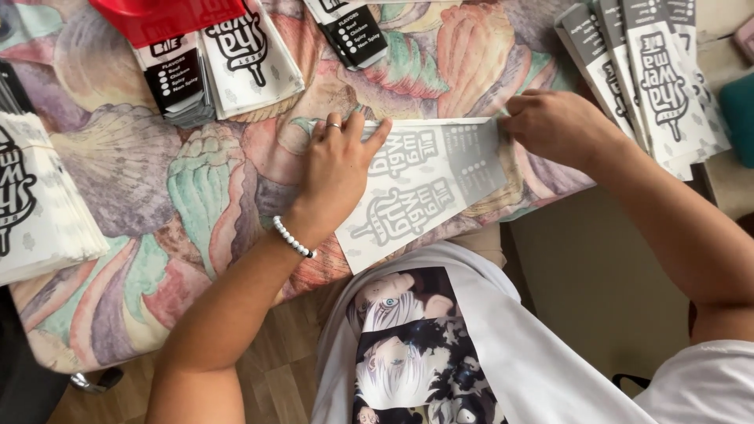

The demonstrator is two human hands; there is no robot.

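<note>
My left hand [336, 169] lies flat, fingers [355, 129] spread, pressing the long white printed paper sleeve [428, 184] onto the table [141, 180] with its shell-patterned cloth. My right hand [554, 126] pinches the sleeve's far end, fingers curled shut. Stacks of the same sleeves [236, 55] lie beyond.

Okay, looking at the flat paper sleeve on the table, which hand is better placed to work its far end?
Probably the right hand: its fingers already pinch the end of the paper sleeve, near the stack of sleeves. The left hand lies flat on the other end, pinning it to the patterned tablecloth.
</note>
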